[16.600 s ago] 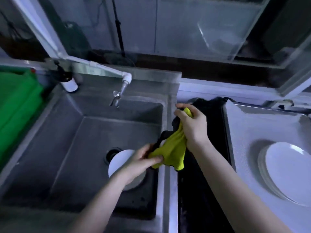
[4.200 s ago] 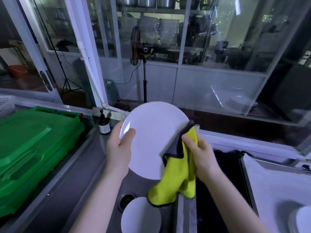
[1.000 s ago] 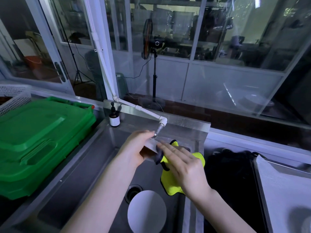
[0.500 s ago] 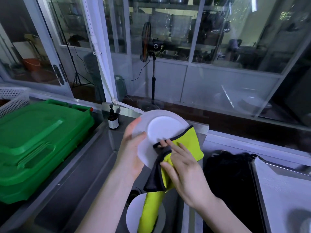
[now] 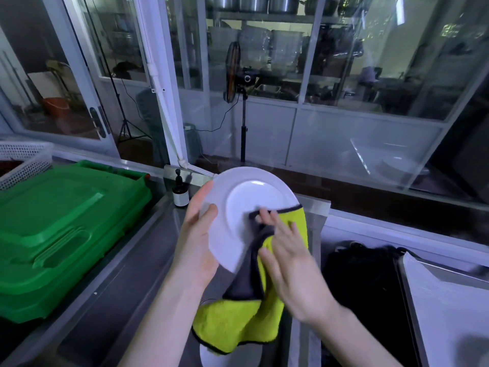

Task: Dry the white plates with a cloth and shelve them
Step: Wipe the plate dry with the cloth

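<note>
A white plate [image 5: 246, 205] is held upright over the sink, its underside with the foot ring facing me. My left hand [image 5: 198, 234] grips its left rim, thumb on the near face. My right hand [image 5: 288, 258] presses a yellow cloth [image 5: 235, 321] with a grey backing against the plate's lower right part, fingers straight and spread. The cloth hangs down below the plate. Under it, a second white plate [image 5: 214, 358] lies in the sink, mostly hidden by the cloth.
The steel sink [image 5: 127, 295] lies below my hands. A green plastic crate [image 5: 60, 229] stands to the left, with a white mesh basket [image 5: 23, 160] behind it. A small dark pump bottle [image 5: 180, 194] stands at the sink's back edge. Black cloth [image 5: 367, 282] and a white tray [image 5: 449, 308] lie to the right.
The plate has turned from edge-on to upright with its underside toward me and has risen a little. My right hand has slid the cloth across its lower right part.
</note>
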Available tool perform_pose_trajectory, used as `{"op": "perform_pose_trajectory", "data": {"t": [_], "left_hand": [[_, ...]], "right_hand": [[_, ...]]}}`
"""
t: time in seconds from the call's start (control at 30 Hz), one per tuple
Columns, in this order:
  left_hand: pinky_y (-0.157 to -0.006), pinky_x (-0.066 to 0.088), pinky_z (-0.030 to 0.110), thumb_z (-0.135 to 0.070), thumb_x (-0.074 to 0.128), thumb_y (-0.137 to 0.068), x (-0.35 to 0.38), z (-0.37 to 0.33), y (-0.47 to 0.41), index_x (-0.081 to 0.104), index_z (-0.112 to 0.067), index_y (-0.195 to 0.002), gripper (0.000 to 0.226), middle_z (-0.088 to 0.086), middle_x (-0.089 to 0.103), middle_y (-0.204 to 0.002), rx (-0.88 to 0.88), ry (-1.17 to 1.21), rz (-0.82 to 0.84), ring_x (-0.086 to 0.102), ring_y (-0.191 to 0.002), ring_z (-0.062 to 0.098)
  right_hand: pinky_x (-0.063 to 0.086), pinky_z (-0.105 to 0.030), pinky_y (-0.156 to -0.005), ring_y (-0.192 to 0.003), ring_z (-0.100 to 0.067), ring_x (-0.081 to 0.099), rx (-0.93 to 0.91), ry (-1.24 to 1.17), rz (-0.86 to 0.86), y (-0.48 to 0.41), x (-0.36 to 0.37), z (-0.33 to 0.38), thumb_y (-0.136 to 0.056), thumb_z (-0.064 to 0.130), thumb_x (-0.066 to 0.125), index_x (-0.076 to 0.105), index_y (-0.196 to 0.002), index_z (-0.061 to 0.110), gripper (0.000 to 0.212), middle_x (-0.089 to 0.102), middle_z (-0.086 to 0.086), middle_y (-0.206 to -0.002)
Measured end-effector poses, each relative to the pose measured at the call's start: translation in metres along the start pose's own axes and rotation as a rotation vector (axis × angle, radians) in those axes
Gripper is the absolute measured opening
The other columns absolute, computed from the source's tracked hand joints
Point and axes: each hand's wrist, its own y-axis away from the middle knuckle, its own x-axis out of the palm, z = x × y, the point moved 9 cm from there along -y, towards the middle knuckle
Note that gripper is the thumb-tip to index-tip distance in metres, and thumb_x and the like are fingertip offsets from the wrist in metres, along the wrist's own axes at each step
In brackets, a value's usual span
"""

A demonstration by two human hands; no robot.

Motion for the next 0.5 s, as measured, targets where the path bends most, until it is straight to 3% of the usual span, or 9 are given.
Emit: {"op": "perform_pose_trajectory", "data": {"t": [0.1,0.23,0.3,0.4,0.5], "left_hand": [[-0.100,0.048,0.045,-0.008,0.049,-0.100,0.007,0.008,0.002,0.067,-0.037,-0.125,0.043,0.000,0.065,-0.137,-0.042,-0.027,0.059,0.063,-0.122,0.027],[-0.114,0.039,0.039,-0.008,0.053,-0.097,0.018,0.009,0.009,0.071,-0.046,-0.118,0.047,-0.007,0.063,-0.140,-0.034,-0.119,0.103,0.052,-0.136,0.016],[-0.117,0.036,0.042,-0.011,0.057,-0.094,0.020,0.006,0.012,0.072,-0.047,-0.117,0.045,-0.008,0.063,-0.139,-0.036,-0.119,0.126,0.051,-0.138,0.017],[-0.121,0.031,0.045,-0.017,0.059,-0.089,0.023,0.000,0.014,0.071,-0.044,-0.120,0.044,-0.010,0.062,-0.141,-0.012,-0.149,0.173,0.048,-0.139,0.014],[-0.119,0.032,0.037,-0.004,0.050,-0.100,0.028,-0.002,0.012,0.070,-0.042,-0.122,0.048,-0.021,0.064,-0.133,0.017,-0.213,0.212,0.050,-0.133,-0.001]], "right_hand": [[0.009,-0.035,-0.123,-0.151,-0.010,0.010,-0.060,-0.012,0.018,0.008,0.018,0.014,-0.106,0.034,0.032,0.035,-0.150,0.016,0.048,0.018,0.007,-0.162],[0.008,-0.027,-0.122,-0.150,-0.005,0.010,0.088,-0.142,-0.118,-0.018,0.003,-0.007,-0.106,0.032,0.030,0.027,-0.150,0.024,0.046,0.019,0.008,-0.161],[0.006,-0.026,-0.121,-0.149,-0.002,0.007,0.204,-0.190,-0.220,-0.033,-0.012,-0.029,-0.105,0.031,0.030,0.029,-0.152,0.022,0.048,0.018,0.009,-0.161],[0.009,-0.041,-0.123,-0.147,-0.001,0.007,0.345,-0.247,-0.268,-0.054,-0.029,-0.052,-0.107,0.026,0.030,0.037,-0.148,0.020,0.043,0.022,0.010,-0.160],[0.014,-0.041,-0.122,-0.149,-0.009,0.015,0.180,-0.101,-0.181,-0.064,-0.031,-0.025,-0.106,0.030,0.030,0.043,-0.145,0.019,0.043,0.031,0.008,-0.158]]}}
